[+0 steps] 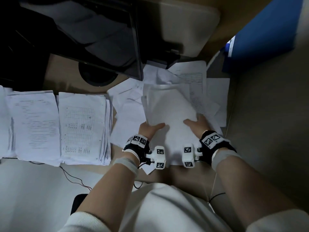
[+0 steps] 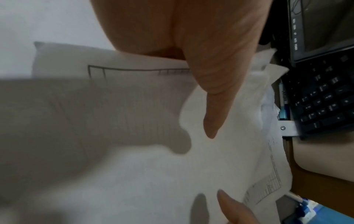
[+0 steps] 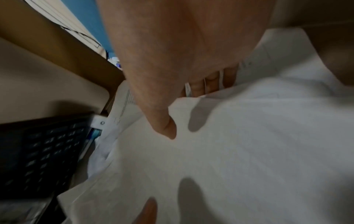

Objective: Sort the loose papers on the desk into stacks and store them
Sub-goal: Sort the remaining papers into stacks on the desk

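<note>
A bundle of white sheets (image 1: 167,108) is lifted at its near edge over the loose paper pile (image 1: 192,77) on the desk's right side. My left hand (image 1: 149,128) pinches the bundle's near-left corner, thumb (image 2: 210,106) on top and fingers hidden under the paper. My right hand (image 1: 198,123) pinches its near-right edge, thumb (image 3: 164,124) on top and fingers (image 3: 206,84) underneath. Two squared stacks of printed pages (image 1: 35,124) (image 1: 83,128) lie side by side to the left. A third stack (image 1: 3,123) shows at the left border.
A dark monitor (image 1: 100,39) on a round foot stands behind the stacks. A black keyboard (image 2: 325,98) and a pen (image 2: 283,103) lie just beyond the loose pile. A blue partition (image 1: 267,30) rises at the right. Thin cables (image 1: 73,178) run along the desk's near edge.
</note>
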Demonstrator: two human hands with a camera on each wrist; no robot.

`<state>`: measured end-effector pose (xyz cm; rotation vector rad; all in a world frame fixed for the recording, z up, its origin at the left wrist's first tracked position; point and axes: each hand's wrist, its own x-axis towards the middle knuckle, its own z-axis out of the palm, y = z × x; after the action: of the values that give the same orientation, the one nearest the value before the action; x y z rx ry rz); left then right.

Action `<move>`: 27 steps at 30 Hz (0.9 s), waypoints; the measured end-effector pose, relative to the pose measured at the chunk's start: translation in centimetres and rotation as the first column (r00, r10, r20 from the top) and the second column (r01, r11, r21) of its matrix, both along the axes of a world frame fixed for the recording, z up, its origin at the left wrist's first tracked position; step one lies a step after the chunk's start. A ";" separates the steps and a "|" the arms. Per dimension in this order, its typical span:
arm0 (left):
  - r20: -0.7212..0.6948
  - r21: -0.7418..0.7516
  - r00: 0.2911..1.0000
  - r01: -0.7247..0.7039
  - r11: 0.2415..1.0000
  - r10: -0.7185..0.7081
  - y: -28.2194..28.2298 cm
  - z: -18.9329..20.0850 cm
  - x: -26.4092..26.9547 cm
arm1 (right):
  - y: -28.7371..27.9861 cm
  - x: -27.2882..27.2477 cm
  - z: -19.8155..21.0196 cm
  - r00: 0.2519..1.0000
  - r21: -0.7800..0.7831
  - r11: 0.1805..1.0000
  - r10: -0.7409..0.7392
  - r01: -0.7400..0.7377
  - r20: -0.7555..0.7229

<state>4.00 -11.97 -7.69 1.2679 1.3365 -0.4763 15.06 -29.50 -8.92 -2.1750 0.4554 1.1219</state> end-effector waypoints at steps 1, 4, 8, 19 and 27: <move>-0.009 -0.006 1.000 -0.016 1.000 0.016 0.0 0.1 -0.3 | 0.4 -1.0 -0.2 0.999 0.038 0.999 0.024 -0.023 -0.027; -0.047 0.002 0.998 -0.034 0.999 0.034 0.3 0.0 -2.1 | 1.7 -3.7 1.3 0.986 0.048 0.990 0.136 -0.132 -0.096; -0.004 0.004 1.000 -0.017 1.000 0.017 0.7 0.3 -4.1 | 1.3 -5.3 1.6 0.999 0.080 0.996 -0.032 0.034 -0.029; -0.185 0.416 0.981 0.021 0.909 0.062 3.1 1.1 -8.0 | 0.7 -6.4 2.1 0.976 -0.092 0.992 -0.071 0.091 0.204; -0.087 0.242 0.990 -0.090 0.966 0.114 1.8 0.1 -7.4 | -1.5 -6.7 2.2 0.956 -0.263 0.930 -0.207 0.258 0.208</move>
<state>-3.40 -10.17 -7.61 1.3762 1.5723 -0.3177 8.35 -31.01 -6.73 -2.3663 0.8168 0.7617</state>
